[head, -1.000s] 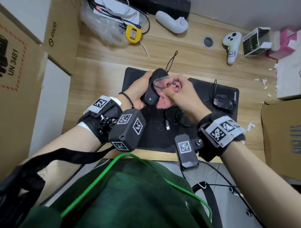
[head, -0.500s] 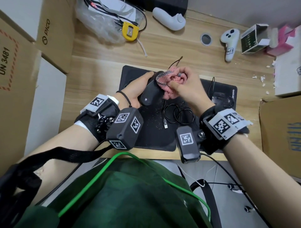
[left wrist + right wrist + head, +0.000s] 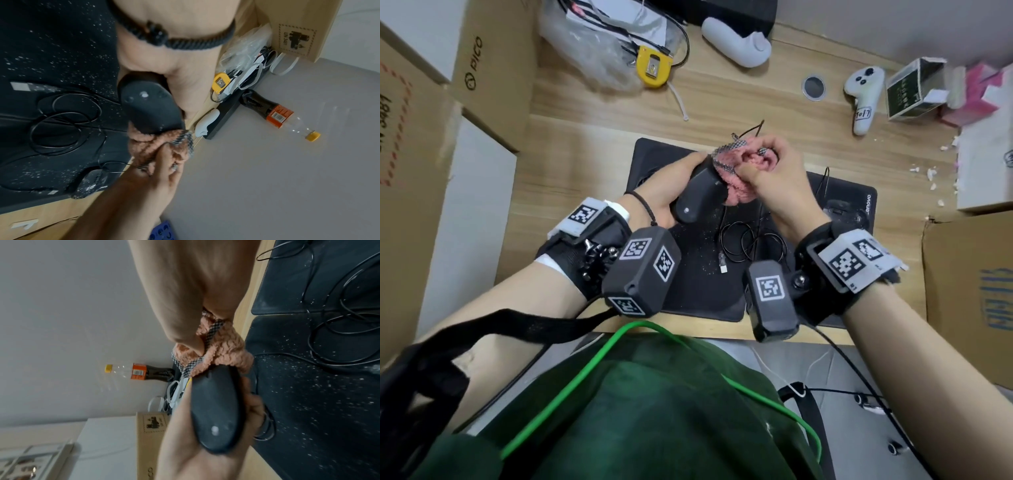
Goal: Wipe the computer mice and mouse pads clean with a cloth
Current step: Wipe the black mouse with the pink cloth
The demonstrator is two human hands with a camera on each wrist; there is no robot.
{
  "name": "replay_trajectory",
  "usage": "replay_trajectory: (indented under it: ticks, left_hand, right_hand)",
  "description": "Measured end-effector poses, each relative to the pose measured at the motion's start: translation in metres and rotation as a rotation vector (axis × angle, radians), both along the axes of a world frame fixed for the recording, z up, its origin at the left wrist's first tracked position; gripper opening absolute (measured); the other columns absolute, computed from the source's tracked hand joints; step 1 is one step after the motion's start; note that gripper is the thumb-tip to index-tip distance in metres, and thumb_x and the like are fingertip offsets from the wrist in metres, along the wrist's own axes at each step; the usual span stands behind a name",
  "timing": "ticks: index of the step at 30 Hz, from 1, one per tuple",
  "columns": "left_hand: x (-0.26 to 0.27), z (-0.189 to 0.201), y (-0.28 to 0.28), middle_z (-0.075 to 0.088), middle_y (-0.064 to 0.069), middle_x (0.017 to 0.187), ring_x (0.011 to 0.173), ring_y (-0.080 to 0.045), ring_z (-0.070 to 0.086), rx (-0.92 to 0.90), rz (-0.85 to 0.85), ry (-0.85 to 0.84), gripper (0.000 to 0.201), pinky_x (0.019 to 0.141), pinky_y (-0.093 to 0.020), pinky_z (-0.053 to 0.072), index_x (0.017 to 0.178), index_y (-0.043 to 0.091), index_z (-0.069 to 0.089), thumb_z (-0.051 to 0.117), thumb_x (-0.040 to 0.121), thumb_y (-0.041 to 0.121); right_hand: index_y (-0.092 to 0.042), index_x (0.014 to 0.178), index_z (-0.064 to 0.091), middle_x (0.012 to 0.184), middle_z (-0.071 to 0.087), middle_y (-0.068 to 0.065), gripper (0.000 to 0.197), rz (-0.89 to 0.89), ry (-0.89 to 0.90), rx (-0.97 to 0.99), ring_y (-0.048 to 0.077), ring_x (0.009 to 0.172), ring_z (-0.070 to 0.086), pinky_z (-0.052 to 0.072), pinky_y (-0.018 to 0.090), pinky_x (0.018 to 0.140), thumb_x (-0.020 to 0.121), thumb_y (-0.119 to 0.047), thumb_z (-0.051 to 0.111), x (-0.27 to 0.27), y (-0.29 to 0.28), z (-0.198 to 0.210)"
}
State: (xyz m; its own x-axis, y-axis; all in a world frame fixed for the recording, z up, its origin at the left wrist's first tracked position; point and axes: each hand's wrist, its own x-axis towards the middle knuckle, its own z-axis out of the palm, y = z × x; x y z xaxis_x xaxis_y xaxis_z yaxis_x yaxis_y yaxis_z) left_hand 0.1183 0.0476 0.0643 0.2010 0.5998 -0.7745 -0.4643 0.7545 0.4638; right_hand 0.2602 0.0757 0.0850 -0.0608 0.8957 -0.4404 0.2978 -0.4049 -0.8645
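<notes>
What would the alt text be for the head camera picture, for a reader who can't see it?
Seen from above, a left hand grips a black mouse over a speckled black mouse pad while the right hand rubs its front end with a pink cloth. A second mouse sits on another pad to the right.

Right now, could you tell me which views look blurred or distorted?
Head view: sharp at centre, wide-angle bending at the edges. Left wrist view: the right hand and pink cloth smear with motion. Right wrist view: the black mouse is soft, close to the lens.
</notes>
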Motion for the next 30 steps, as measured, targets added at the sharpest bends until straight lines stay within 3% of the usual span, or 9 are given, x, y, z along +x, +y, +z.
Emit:
replay_trajectory:
  ticks: [2, 4, 7, 11, 15, 18, 22, 26, 30]
  left_hand:
    - [-0.006, 0.001, 0.004, 0.069, -0.002, 0.066, 0.054, -0.014, 0.064, -0.007, 0.036, 0.000, 0.034, 0.046, -0.016, 0.049, 0.082, 0.015, 0.063, 0.044, 0.099, 0.037]
    - [-0.008, 0.000, 0.004, 0.069, -0.003, 0.072, 0.062, -0.015, 0.065, -0.011, 0.071, -0.013, 0.034, 0.053, -0.019, 0.053, 0.084, 0.016, 0.065, 0.044, 0.099, 0.038]
    - [-0.004, -0.001, 0.000, 0.071, -0.006, 0.084, 0.071, -0.016, 0.067, 0.004, 0.086, -0.035, 0.036, 0.058, -0.021, 0.056, 0.092, 0.014, 0.065, 0.041, 0.099, 0.040]
    - [0.005, -0.004, -0.005, 0.070, -0.004, 0.084, 0.062, -0.014, 0.066, 0.003, 0.081, -0.055, 0.033, 0.051, -0.018, 0.051, 0.096, 0.015, 0.064, 0.040, 0.100, 0.038]
    - [-0.004, -0.007, 0.000, 0.069, -0.002, 0.066, 0.049, -0.014, 0.065, -0.022, 0.057, -0.028, 0.032, 0.044, -0.016, 0.048, 0.083, 0.016, 0.063, 0.043, 0.100, 0.035]
    - [-0.015, -0.010, 0.003, 0.068, -0.003, 0.063, 0.048, -0.014, 0.064, -0.037, 0.080, -0.010, 0.032, 0.044, -0.017, 0.049, 0.080, 0.015, 0.062, 0.044, 0.099, 0.034]
    - [-0.019, -0.014, 0.007, 0.071, -0.006, 0.079, 0.064, -0.017, 0.068, -0.046, 0.118, -0.038, 0.033, 0.053, -0.021, 0.054, 0.091, 0.014, 0.065, 0.042, 0.100, 0.036]
    - [-0.015, -0.012, 0.006, 0.072, -0.003, 0.071, 0.058, -0.015, 0.067, -0.030, 0.031, -0.023, 0.033, 0.049, -0.019, 0.052, 0.087, 0.015, 0.065, 0.044, 0.099, 0.037]
    - [-0.022, -0.011, 0.018, 0.070, -0.005, 0.071, 0.058, -0.017, 0.066, -0.013, 0.033, 0.034, 0.027, 0.050, -0.021, 0.052, 0.084, 0.014, 0.065, 0.050, 0.096, 0.032]
  right_hand:
    - [-0.019, 0.088, 0.054, 0.095, 0.065, -0.009, 0.026, 0.052, 0.003, -0.044, 0.012, 0.088, 0.070, 0.059, 0.036, 0.072, 0.082, 0.003, 0.064, -0.002, -0.009, -0.008]
    - [-0.015, 0.093, 0.054, 0.092, 0.066, -0.004, 0.024, 0.106, 0.029, -0.087, 0.004, 0.077, 0.068, 0.057, 0.028, 0.070, 0.084, 0.005, 0.064, -0.004, -0.016, -0.011]
    - [-0.015, 0.092, 0.054, 0.097, 0.067, -0.001, 0.023, 0.133, 0.007, -0.096, 0.011, 0.088, 0.069, 0.058, 0.030, 0.077, 0.085, 0.005, 0.064, -0.002, -0.008, -0.004]
    - [-0.018, 0.088, 0.052, 0.095, 0.066, 0.001, 0.031, 0.037, 0.043, -0.058, 0.016, 0.087, 0.068, 0.059, 0.035, 0.079, 0.084, 0.011, 0.059, -0.001, 0.012, 0.002]
    - [-0.027, 0.083, 0.053, 0.101, 0.069, 0.001, 0.030, 0.039, -0.055, -0.013, 0.023, 0.095, 0.069, 0.056, 0.046, 0.086, 0.081, 0.001, 0.063, -0.012, 0.002, -0.008]
    - [-0.025, 0.084, 0.054, 0.110, 0.067, 0.007, 0.025, 0.076, -0.046, -0.072, 0.026, 0.095, 0.068, 0.055, 0.051, 0.086, 0.082, -0.002, 0.065, -0.018, -0.007, -0.015]
    - [-0.022, 0.086, 0.054, 0.099, 0.068, 0.001, 0.025, 0.125, -0.050, -0.085, 0.019, 0.088, 0.067, 0.055, 0.041, 0.083, 0.083, 0.000, 0.066, -0.023, 0.000, -0.013]
    - [-0.017, 0.092, 0.053, 0.095, 0.066, 0.001, 0.028, 0.096, -0.024, -0.088, 0.012, 0.084, 0.068, 0.058, 0.028, 0.077, 0.084, 0.009, 0.061, -0.020, 0.018, -0.002]
    - [-0.018, 0.086, 0.051, 0.103, 0.067, 0.006, 0.028, 0.048, -0.006, -0.077, 0.018, 0.091, 0.068, 0.058, 0.036, 0.079, 0.084, 0.008, 0.061, -0.025, 0.008, -0.009]
